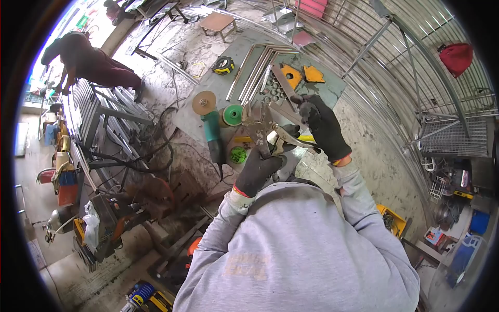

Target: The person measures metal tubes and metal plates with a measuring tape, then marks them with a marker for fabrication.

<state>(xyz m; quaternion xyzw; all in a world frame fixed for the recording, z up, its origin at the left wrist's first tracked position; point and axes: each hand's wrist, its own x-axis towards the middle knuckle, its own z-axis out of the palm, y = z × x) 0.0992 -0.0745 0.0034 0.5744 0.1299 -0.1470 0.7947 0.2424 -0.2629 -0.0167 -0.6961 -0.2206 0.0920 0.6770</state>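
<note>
My left hand [260, 169], in a black glove, is closed around the lower end of a worn flat metal piece [258, 132]. Locking pliers [286, 136] lie against that piece, their handles reaching right, below my other hand. Also gloved in black, my right hand [323, 125] is raised with its fingers curled together near the end of a short flat steel bar [283, 111]. What its fingertips grip, if anything, is hidden. A teal angle grinder [212, 132] lies left of my hands, beside a green disc [232, 115] and a brown disc [204, 103].
The grey work sheet [197, 83] carries bent metal rods [260, 70], yellow magnetic squares [292, 78], metal rings [271, 93] and a tape measure [223, 65]. A person [91, 60] bends over metal stock at left. A cut-off saw [122, 213] stands lower left; racks [416, 78] line the right.
</note>
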